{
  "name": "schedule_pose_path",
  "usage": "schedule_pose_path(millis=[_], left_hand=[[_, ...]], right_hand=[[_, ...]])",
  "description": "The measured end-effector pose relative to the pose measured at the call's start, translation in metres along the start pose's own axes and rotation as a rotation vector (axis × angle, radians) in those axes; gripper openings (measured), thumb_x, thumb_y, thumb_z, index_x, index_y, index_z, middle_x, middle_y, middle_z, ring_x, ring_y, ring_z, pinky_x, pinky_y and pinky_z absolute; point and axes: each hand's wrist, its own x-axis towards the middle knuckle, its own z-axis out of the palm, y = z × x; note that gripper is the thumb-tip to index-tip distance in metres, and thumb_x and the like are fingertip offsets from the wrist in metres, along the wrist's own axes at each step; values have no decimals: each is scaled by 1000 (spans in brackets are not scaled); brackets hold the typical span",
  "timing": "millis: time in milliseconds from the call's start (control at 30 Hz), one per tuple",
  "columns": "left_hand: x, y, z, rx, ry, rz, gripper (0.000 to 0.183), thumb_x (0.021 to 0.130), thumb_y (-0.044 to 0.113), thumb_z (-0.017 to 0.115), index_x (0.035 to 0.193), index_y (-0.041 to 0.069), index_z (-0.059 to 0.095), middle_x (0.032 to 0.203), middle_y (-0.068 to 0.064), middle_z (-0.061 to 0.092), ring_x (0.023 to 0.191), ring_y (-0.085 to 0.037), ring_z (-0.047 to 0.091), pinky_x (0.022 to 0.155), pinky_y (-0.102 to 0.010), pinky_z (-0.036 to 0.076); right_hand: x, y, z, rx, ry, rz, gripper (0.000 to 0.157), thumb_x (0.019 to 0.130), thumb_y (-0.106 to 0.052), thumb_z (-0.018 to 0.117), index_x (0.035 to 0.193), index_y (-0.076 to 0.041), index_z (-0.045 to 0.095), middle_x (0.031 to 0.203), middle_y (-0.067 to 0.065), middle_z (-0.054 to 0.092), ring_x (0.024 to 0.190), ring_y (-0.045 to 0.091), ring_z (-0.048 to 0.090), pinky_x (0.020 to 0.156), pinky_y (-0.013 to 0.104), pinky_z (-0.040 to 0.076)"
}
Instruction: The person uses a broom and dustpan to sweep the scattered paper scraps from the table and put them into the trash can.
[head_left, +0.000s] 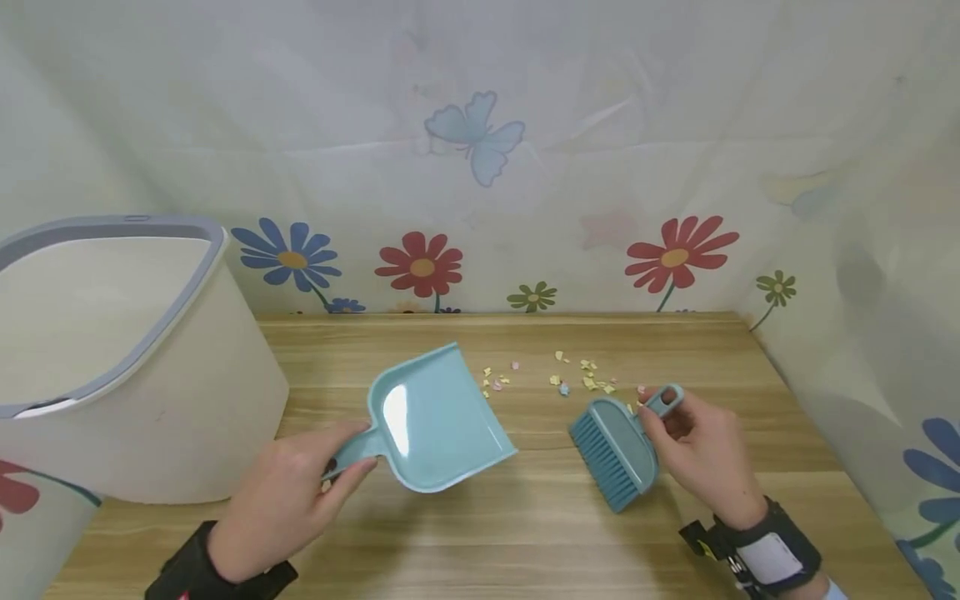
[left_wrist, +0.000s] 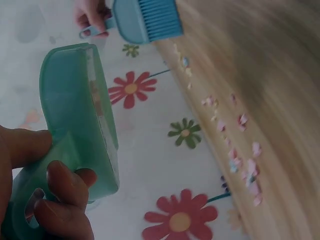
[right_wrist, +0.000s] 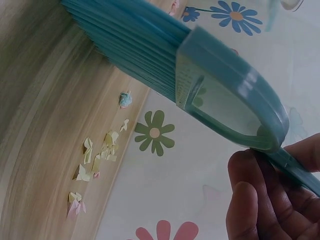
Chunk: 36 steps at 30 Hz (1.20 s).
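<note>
My left hand (head_left: 292,492) grips the handle of a light blue dustpan (head_left: 435,425), its wide edge facing right; the left wrist view shows the fingers curled round that handle. To the right, my right hand (head_left: 701,450) pinches the handle of a small blue hand brush (head_left: 618,450), bristles pointing down and left. Scraps of yellow paper (head_left: 590,382) lie on the wooden table behind the brush. Beyond the dustpan's edge are a few more scraps (head_left: 497,383), pink and yellow. In the right wrist view a crumpled blue scrap (right_wrist: 125,99) lies below the bristles.
A tall white bin (head_left: 187,392) with a grey rim stands at the left of the wooden table (head_left: 480,542). Behind the table hangs a white sheet (head_left: 337,167) printed with flowers and a butterfly; it also covers the right side.
</note>
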Motion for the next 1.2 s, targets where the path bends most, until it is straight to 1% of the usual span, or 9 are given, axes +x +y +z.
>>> schedule_pose_path(millis=[100,200,333,433,533,633,767,1000,1200], left_hand=[[-4,-3,32,-26,-81,-26,30,92,28,81,117,12,74,101,6,77,79,5,61,66,-20,53],[-7,-7,57,-39,-150,-29,30,93,31,79,118,15,73,100,10,75,77,6,58,67,-20,51],[-10,-7,78,-50,-245,-40,33,96,36,76,120,15,72,102,8,76,83,5,63,69,-23,54],[-11,-6,89,-57,-311,-61,36,98,39,72,123,13,72,110,2,78,95,-3,71,76,-29,59],[-11,-4,96,-62,-358,-86,37,100,41,69,124,13,71,113,-1,78,100,-9,73,80,-33,60],[-10,-1,101,-57,-378,-99,38,100,42,69,125,13,71,114,-2,78,101,-11,74,81,-35,60],[-8,1,106,-55,-404,-97,38,99,43,69,125,15,71,111,-1,78,97,-9,73,78,-34,59],[-7,2,110,-111,-469,-101,37,100,44,68,122,15,73,93,7,75,73,5,56,63,-23,48],[-7,3,109,-169,-495,-139,36,99,42,70,122,15,73,85,11,70,66,4,50,58,-19,40]], right_hand=[[1,-1,0,4,-3,0,20,87,0,79,107,-2,75,84,10,78,60,-2,58,53,12,46],[3,-2,-1,21,-11,-10,20,87,0,79,106,-2,75,86,11,78,62,-1,60,54,13,48],[13,-4,-6,21,13,-58,20,86,2,80,104,-2,75,85,9,77,61,1,61,54,14,48],[23,-5,-8,-43,58,-135,24,83,2,83,106,-3,75,85,9,77,60,8,65,54,18,51],[32,-6,-3,-130,90,-242,32,78,1,87,108,-5,76,87,9,77,66,17,71,56,29,56],[38,-6,7,-213,76,-322,38,75,-1,91,110,-7,77,86,7,75,65,17,69,55,35,55],[39,-5,22,-266,12,-342,44,70,2,93,111,-10,80,84,7,72,64,17,66,56,35,54],[34,-4,38,-200,-93,-380,38,72,3,91,106,-11,81,91,4,77,76,18,72,67,40,58],[35,-12,32,-82,-128,-420,37,73,1,91,106,-13,80,93,0,78,81,15,73,71,39,58]])
